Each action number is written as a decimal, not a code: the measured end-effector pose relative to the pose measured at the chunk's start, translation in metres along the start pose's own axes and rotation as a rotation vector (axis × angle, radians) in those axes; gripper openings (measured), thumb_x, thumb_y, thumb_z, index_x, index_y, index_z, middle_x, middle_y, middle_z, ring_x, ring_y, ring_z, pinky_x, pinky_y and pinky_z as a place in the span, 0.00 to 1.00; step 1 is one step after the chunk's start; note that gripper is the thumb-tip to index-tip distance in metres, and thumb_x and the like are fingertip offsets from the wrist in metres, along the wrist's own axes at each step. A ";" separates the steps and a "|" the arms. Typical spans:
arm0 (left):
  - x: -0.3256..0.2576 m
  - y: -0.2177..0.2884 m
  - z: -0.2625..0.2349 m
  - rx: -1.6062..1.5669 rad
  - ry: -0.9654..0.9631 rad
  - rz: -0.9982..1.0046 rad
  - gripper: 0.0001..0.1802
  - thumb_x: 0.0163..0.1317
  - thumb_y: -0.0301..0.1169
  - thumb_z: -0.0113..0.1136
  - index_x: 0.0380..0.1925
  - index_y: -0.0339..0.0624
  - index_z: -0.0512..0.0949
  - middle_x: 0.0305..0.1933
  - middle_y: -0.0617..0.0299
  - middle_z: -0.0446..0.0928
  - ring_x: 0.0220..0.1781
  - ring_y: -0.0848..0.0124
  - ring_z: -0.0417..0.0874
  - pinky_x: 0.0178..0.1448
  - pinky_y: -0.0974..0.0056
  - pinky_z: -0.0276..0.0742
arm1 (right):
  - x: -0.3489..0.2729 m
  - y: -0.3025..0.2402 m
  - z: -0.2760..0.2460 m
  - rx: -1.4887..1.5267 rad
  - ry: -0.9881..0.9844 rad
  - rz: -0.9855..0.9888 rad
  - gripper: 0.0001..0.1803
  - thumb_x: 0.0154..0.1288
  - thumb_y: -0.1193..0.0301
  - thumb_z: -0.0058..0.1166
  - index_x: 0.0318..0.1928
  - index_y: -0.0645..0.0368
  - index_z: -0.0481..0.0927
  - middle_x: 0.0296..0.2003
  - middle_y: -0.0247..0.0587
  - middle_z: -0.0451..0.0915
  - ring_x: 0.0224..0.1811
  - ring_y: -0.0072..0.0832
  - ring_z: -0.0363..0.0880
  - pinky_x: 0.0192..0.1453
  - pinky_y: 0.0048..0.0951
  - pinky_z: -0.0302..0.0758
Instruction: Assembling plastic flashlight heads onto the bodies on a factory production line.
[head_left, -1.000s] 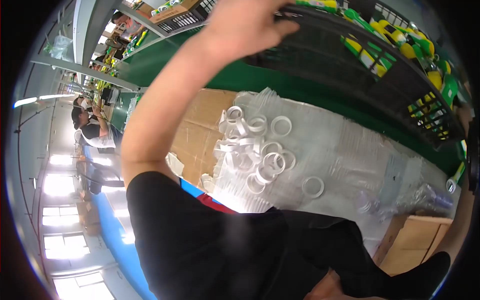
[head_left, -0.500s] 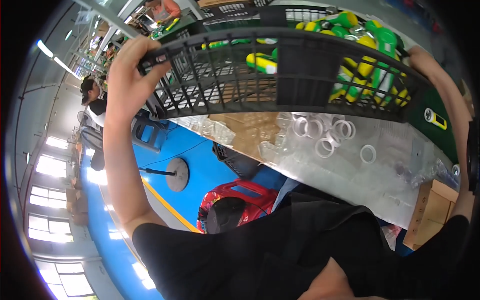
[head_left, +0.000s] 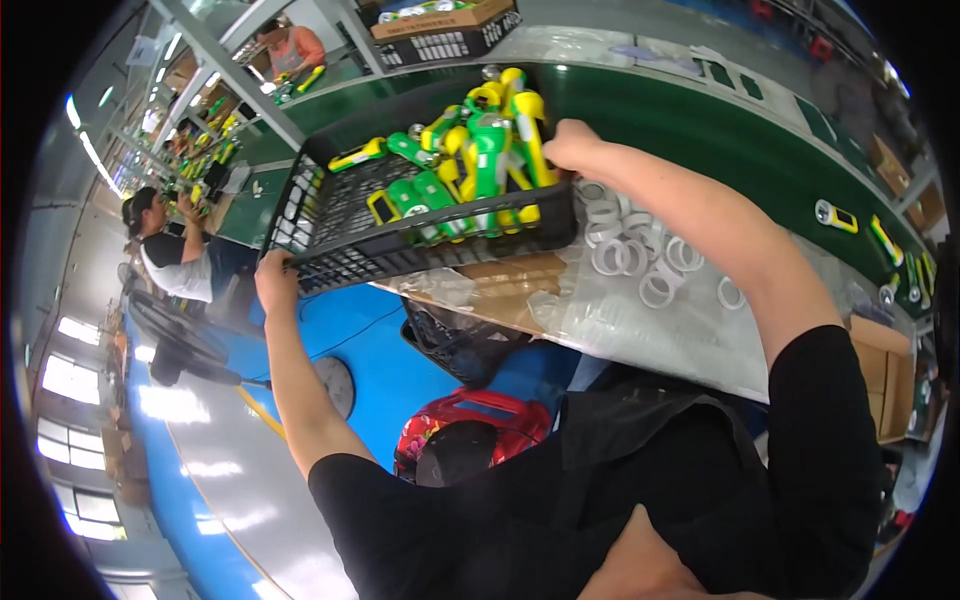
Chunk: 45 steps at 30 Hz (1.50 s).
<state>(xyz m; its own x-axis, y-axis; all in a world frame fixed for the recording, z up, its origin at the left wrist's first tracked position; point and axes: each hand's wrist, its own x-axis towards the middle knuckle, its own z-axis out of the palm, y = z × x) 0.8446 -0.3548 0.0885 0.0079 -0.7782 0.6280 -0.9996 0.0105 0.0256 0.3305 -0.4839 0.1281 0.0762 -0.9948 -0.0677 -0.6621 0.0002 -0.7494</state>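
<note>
A black plastic crate [head_left: 345, 268] rests at the left end of the bench, its near left corner jutting toward the aisle. My left hand [head_left: 275, 280] is closed around that corner. On the opposite side, my right hand [head_left: 573, 147] grips the crate's right rim, its fingertips partly hidden. Green and yellow flashlights [head_left: 490, 155] lie heaped in the crate's right part, with a few more toward the left. Part of the crate's slatted floor shows between them.
White plastic rings [head_left: 657, 290] lie on the plastic-covered bench [head_left: 690, 345] right of the crate. Loose flashlights [head_left: 836, 216] sit on the green surface at right. A cardboard box [head_left: 880, 375] stands near my right elbow. A fan [head_left: 180, 335], red stool [head_left: 490, 415] and seated co-worker [head_left: 170, 245] are at left.
The crate has come down from in front of me, moving left and away onto the bench. Both hands travelled with it, still gripping, and the flashlights inside now show from above.
</note>
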 end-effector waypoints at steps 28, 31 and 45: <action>0.057 0.271 -0.039 -0.445 -1.009 0.212 0.22 0.58 0.36 0.67 0.49 0.32 0.77 0.41 0.56 0.83 0.41 0.69 0.84 0.43 0.63 0.79 | -0.195 0.086 -0.002 0.605 -0.176 -0.127 0.21 0.65 0.74 0.59 0.57 0.65 0.71 0.44 0.36 0.75 0.42 0.19 0.76 0.48 0.24 0.74; 0.054 0.283 -0.023 -0.381 -0.853 0.288 0.24 0.55 0.40 0.69 0.45 0.35 0.79 0.38 0.52 0.84 0.37 0.69 0.85 0.42 0.62 0.78 | -0.220 0.108 -0.029 0.591 -0.217 -0.108 0.17 0.65 0.75 0.57 0.54 0.64 0.74 0.41 0.35 0.77 0.40 0.19 0.76 0.47 0.23 0.75; 0.035 0.542 -0.096 -1.031 -1.012 0.473 0.20 0.56 0.42 0.71 0.35 0.34 0.80 0.30 0.59 0.83 0.32 0.73 0.82 0.38 0.67 0.77 | -0.270 0.137 -0.116 0.518 0.301 -0.398 0.26 0.57 0.72 0.64 0.56 0.63 0.74 0.47 0.45 0.78 0.51 0.32 0.78 0.55 0.29 0.73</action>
<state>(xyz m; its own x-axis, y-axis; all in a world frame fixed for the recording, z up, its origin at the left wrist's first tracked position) 0.3053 -0.3161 0.1995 -0.7477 -0.6630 -0.0363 -0.4472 0.4625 0.7655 0.1323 -0.2271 0.1202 -0.0198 -0.9143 0.4045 -0.1826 -0.3945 -0.9006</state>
